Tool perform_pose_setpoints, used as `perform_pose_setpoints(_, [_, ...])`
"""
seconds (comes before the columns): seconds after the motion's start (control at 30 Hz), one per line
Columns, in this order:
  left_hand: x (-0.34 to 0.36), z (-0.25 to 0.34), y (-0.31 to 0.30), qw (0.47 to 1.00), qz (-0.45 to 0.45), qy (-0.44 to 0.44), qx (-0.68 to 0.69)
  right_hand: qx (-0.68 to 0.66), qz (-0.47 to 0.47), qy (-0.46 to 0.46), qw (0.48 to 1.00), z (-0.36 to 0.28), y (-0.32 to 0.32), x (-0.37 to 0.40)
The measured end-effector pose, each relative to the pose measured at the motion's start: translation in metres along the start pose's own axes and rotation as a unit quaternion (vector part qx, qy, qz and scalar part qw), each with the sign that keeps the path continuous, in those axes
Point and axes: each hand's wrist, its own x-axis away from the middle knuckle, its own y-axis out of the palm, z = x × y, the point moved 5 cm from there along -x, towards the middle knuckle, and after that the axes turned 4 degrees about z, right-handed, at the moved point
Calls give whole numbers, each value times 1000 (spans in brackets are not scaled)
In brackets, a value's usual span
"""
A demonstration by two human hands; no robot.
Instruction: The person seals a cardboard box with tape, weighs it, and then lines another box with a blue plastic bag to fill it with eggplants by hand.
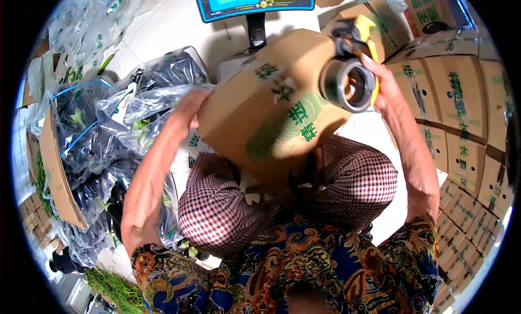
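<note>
A brown cardboard carton [266, 102] with green printed characters sits tilted in front of my knees, its printed face towards me. My left hand [188, 112] grips the carton's left edge, fingers partly hidden behind it. In my right hand [386, 85] is a yellow and black tape dispenser [364, 34], its large roll of tape lying over the carton's right end. My fingers wrap round the dispenser's yellow side.
Beyond the carton stands a weighing scale with a lit blue display [255, 0]. Clear plastic bags of eggplants [135, 116] fill an open carton on the left. Stacked printed cartons [453, 102] line the right side. Green vegetables [111, 287] lie at lower left, near a person [68, 259].
</note>
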Motion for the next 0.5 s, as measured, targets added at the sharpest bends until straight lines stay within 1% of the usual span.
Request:
perform_pose_setpoints(0.03, [1,29,-2,995,27,72,-61,-10,8,-14,1000,-3,-2,15])
perform_pose_setpoints(0.1, [20,83,4,972,95,137,-166,-35,8,-32,999,-6,-19,48])
perform_pose_setpoints(0.13, [19,97,6,961,97,180,-188,-48,-23,-10,999,-7,-19,60])
perform_pose_setpoints(0.17, [17,110,8,947,97,223,-210,-50,-56,-31,997,-8,-16,73])
perform_pose_setpoints(0.2, [18,121,13,930,97,268,-233,-52,-87,-53,993,-15,3,84])
perform_pose_setpoints(0.23, [24,125,19,934,92,266,-221,-51,-87,-42,994,-15,10,88])
perform_pose_setpoints(0.27, [21,118,23,930,113,287,-201,-50,-87,-32,994,-15,13,92])
perform_pose_setpoints(0.3, [12,104,28,923,134,310,-182,-21,-9,-42,999,-7,-11,89])
perform_pose_setpoints(0.33, [4,89,33,917,155,332,-161,-16,40,-31,999,2,-20,89])
perform_pose_setpoints(0.37, [-1,72,35,937,128,308,-105,-13,48,-6,999,12,-26,86])
perform_pose_setpoints(0.43, [9,69,45,955,106,278,-8,-22,69,43,996,24,-22,85])
perform_pose_setpoints(0.47, [13,67,47,959,97,262,41,-23,64,52,996,31,-26,82])
perform_pose_setpoints(0.5, [9,66,47,959,83,266,49,-6,86,53,995,33,-23,82])
